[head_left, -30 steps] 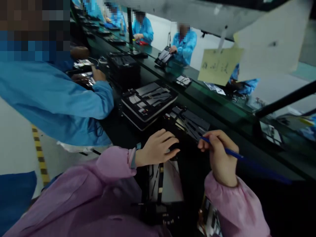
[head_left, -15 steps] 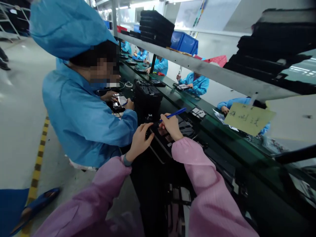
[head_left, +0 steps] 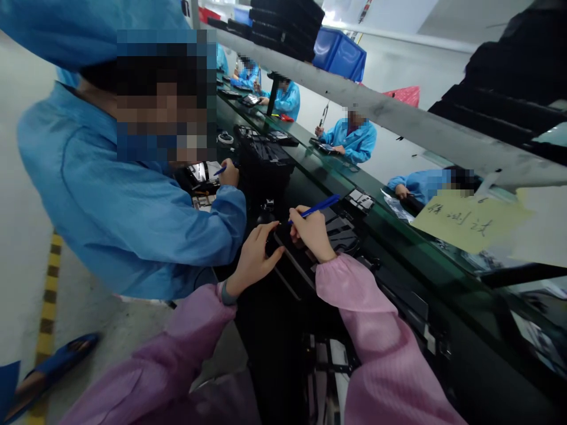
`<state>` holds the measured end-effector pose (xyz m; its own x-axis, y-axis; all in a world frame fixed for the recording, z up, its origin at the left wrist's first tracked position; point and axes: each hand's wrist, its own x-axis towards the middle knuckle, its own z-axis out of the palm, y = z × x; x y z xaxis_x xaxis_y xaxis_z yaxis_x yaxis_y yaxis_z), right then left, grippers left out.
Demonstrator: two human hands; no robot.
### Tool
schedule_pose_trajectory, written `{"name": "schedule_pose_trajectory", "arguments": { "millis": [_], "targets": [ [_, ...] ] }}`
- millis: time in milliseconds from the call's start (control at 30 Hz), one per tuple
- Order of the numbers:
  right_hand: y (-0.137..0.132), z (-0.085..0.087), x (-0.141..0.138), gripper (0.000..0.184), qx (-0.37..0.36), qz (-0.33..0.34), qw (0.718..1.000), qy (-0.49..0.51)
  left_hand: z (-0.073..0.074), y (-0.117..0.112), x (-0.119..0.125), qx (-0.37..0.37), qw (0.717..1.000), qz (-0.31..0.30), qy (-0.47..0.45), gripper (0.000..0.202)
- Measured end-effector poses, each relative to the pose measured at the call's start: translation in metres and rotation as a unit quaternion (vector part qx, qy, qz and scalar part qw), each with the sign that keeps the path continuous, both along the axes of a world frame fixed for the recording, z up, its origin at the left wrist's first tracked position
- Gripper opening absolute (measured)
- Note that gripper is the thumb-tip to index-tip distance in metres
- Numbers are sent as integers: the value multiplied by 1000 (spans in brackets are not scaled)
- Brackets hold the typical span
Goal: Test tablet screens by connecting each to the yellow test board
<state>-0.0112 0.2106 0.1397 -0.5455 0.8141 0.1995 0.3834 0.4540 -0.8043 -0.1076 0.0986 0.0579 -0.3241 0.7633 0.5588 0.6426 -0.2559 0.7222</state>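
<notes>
My right hand (head_left: 312,231) pinches a blue pen (head_left: 321,205), its lower end down over a dark flat device (head_left: 296,258) on the bench. My left hand (head_left: 254,257) lies at the near left edge of that device, index finger and thumb apart, their tips by its corner. The right hand covers much of the device's top, and the pen's tip is hidden. Just beyond the right hand lie black flat units (head_left: 341,233) with grey panels.
A co-worker in a blue smock (head_left: 133,200) sits close on my left. Ahead stands a stack of black units (head_left: 263,159). A shelf (head_left: 385,106) with a blue bin (head_left: 339,54) crosses above, a yellow note (head_left: 469,221) hanging from it. Opened units (head_left: 328,372) lie low in front.
The view has shifted closer to the bench and the co-worker. My left thumb and index finger have opened a little wider apart. My right hand still holds the pen over the device.
</notes>
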Motion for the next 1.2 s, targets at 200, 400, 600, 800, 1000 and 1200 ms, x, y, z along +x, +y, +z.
{"name": "schedule_pose_trajectory", "arguments": {
  "millis": [200,400,600,800,1000,1200],
  "targets": [
    [3,6,8,34,-1,-10,998,61,1,-2,-9,-10,999,-29,38,62],
    [-50,8,94,28,149,-154,976,32,4,0,-19,-39,989,-62,126,68],
    [-104,-44,143,26,145,-271,951,-28,1,5,-17,-6,988,-24,154,59],
    [-113,-43,129,28,93,-277,956,30,7,0,-9,47,976,34,210,54],
    [-110,-29,131,26,97,-251,961,69,22,7,-11,97,957,64,268,55],
    [-117,-34,134,23,92,-207,973,48,9,3,-19,82,960,57,260,54]
  ]
}}
